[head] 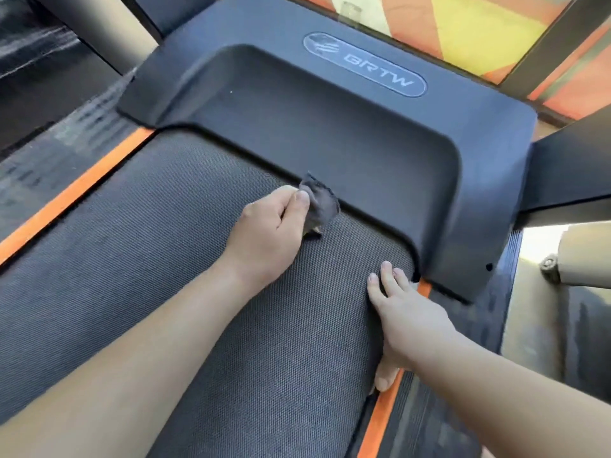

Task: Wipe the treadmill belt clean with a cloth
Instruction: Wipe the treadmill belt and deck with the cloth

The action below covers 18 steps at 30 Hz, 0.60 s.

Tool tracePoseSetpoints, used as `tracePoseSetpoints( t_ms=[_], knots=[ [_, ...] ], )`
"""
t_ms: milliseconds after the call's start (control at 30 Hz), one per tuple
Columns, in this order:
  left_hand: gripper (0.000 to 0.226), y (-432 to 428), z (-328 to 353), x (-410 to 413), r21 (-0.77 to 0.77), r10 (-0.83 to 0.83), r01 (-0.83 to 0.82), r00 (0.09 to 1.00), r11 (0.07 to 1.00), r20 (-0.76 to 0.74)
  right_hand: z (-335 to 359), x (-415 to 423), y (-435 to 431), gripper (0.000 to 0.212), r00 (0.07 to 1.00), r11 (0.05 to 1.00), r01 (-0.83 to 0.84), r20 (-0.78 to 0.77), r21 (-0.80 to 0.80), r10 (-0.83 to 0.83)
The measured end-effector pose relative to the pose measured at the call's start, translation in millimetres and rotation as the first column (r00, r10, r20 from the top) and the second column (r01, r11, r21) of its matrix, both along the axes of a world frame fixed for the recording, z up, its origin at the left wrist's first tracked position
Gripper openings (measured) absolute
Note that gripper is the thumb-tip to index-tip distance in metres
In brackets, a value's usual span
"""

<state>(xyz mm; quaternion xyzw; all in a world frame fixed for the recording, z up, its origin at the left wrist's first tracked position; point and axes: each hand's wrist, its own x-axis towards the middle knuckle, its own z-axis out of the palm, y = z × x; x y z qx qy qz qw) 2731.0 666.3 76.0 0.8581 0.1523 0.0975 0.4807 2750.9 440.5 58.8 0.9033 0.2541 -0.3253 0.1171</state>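
Item: small dark grey soft cloth (322, 203), at the 12 o'clock end of the dark textured treadmill belt (165, 259), pinched in my left grip (271, 226). I judged it light, limp; best held bunched. My right grip (408, 312) lay flat, empty, at 3 o'clock.

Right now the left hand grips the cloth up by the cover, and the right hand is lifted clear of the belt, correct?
Not quite. The head view shows the right hand resting flat on the belt, fingers straight, beside the orange strip, not lifted clear. The rest holds: the left hand grips the cloth up by the cover.
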Motion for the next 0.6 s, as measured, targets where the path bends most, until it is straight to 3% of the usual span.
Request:
tracePoseSetpoints(
  t_ms=[100, 200, 267, 333, 433, 500, 600],
  knots=[
    [0.038, -21, -4, -18, 0.142, -0.316, 0.323, 0.946, 0.936, -0.071, 2, 6, -8, 0.168, 0.998, 1.000, 0.003, -0.070, -0.014, -0.004],
    [0.056, -44, -45, -42, 0.424, -0.488, 0.586, 0.810, 0.691, -0.325, 0, 10, -13, 0.173, 0.997, 1.000, 0.004, -0.083, 0.010, -0.003],
    [0.056, -48, -68, -53, 0.536, -0.470, 0.605, 0.796, 0.589, -0.382, 0, 13, -15, 0.180, 0.994, 1.000, 0.001, -0.111, 0.020, 0.001],
    [0.056, -46, -89, -63, 0.535, -0.466, 0.627, 0.779, 0.566, -0.419, 5, 16, -20, 0.188, 0.989, 0.999, -0.038, -0.140, 0.003, 0.038],
    [0.062, -32, -93, -61, 0.575, -0.406, 0.625, 0.781, 0.529, -0.475, 13, 15, -30, 0.179, 0.986, 0.984, -0.159, -0.058, -0.077, 0.154],
    [0.066, -12, -91, -38, 0.618, -0.207, 0.533, 0.828, 0.577, -0.521, 16, 14, -31, 0.174, 0.987, 0.984, -0.163, -0.011, -0.078, 0.162],
    [0.076, 1, -85, -2, 0.675, 0.068, 0.402, 0.829, 0.619, -0.555, 15, 14, -25, 0.174, 0.985, 0.981, -0.170, -0.017, -0.094, 0.169]
  ],
)
